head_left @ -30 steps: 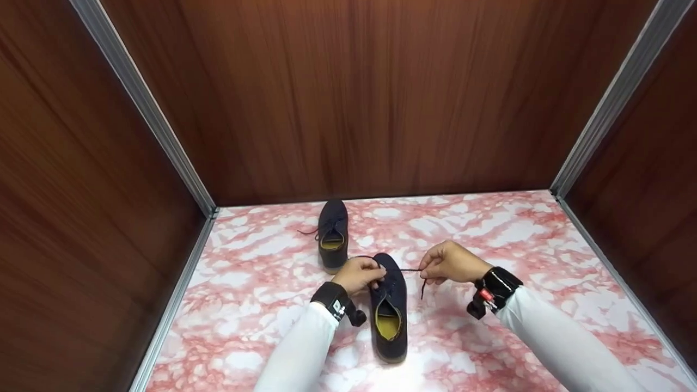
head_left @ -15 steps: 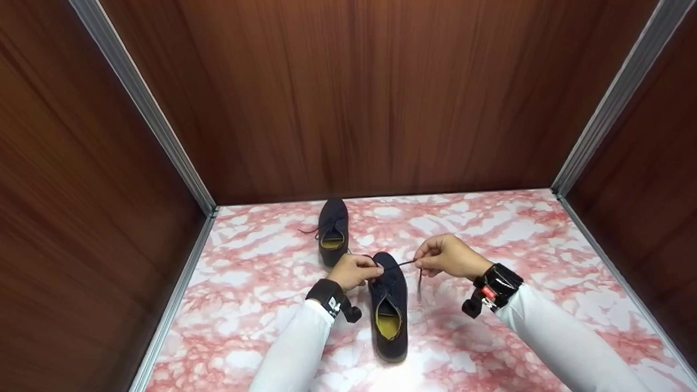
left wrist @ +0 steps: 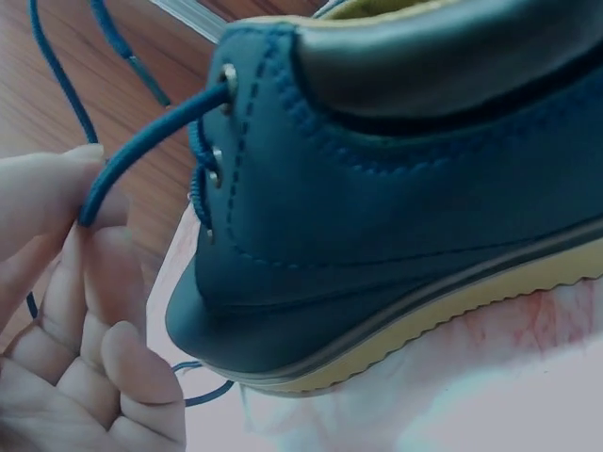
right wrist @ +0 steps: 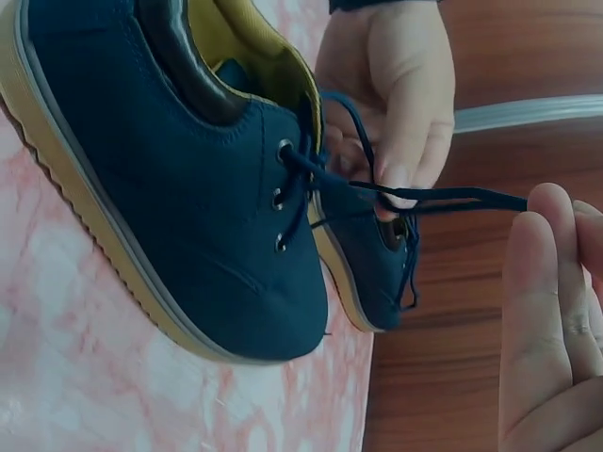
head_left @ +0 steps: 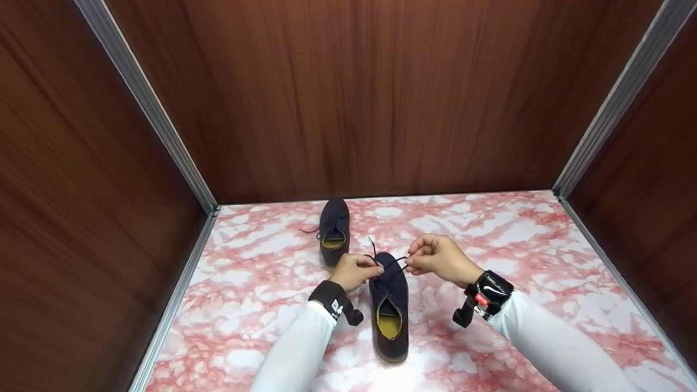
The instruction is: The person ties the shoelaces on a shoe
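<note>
Wooden panels (head_left: 381, 98): As they rise at the left, the right and the far side, they fence the work area, perhaps to give a plain background.

Desk (head_left: 245, 305): it has a red-and-white marbled top and carries both shoes.

Near shoe (right wrist: 179, 188): it stands on its sole before the person, toe toward the far panel. I suppose this direction is chosen so that each hand reaches the lacing from its own side.

Far shoe (head_left: 334, 212): it points the same way, ahead and to the left of the near shoe, with its own lacing loose; probably it is set there to leave room.

Right hand (head_left: 441, 258): it pinches lace between thumb and fingers, in the air to the right of the near shoe. Two strands reach its fingertips, so it seems to hold a fold.

Left hand (head_left: 350, 272): it pinches lace with thumb and finger at the left of the shoe's front, likely so that the strands do not slip.

Lace (left wrist: 141, 141): it comes out of the top eyelet (left wrist: 229, 77) and passes between the hands. How the strands cross inside the left pinch, I cannot tell.

Lace tip (head_left: 371, 240): one end sticks out free beyond the toe; apparently neither hand needs it.
</note>
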`<act>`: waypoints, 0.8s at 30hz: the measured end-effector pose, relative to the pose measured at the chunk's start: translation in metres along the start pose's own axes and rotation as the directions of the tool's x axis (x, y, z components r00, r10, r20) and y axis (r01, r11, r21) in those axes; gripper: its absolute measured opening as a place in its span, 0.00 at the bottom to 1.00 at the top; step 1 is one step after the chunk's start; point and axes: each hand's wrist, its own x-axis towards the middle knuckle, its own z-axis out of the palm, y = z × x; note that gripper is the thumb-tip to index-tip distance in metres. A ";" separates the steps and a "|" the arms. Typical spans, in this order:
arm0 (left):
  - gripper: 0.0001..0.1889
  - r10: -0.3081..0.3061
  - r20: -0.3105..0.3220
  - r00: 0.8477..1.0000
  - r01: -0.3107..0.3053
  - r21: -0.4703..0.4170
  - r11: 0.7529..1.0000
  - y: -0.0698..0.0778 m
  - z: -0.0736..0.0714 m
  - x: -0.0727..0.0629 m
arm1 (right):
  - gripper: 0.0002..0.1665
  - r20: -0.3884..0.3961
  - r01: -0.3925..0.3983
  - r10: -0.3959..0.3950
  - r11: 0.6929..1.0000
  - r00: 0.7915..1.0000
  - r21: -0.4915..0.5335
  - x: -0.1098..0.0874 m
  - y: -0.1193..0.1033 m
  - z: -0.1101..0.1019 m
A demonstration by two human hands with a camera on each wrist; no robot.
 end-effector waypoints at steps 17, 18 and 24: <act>0.07 -0.021 -0.049 0.999 0.019 -0.034 0.999 -0.007 0.005 -0.001 | 0.13 0.076 0.369 -0.400 0.737 0.914 -0.566 -0.011 0.012 0.045; 0.07 -0.024 -0.050 0.998 0.023 -0.039 0.999 -0.007 0.005 -0.002 | 0.13 0.097 0.387 -0.418 0.697 0.903 -0.604 -0.011 0.014 0.047; 0.09 -0.104 -0.018 0.994 0.101 -0.135 0.986 -0.011 0.007 -0.007 | 0.14 0.181 0.435 -0.438 0.593 0.880 -0.678 -0.010 0.020 0.052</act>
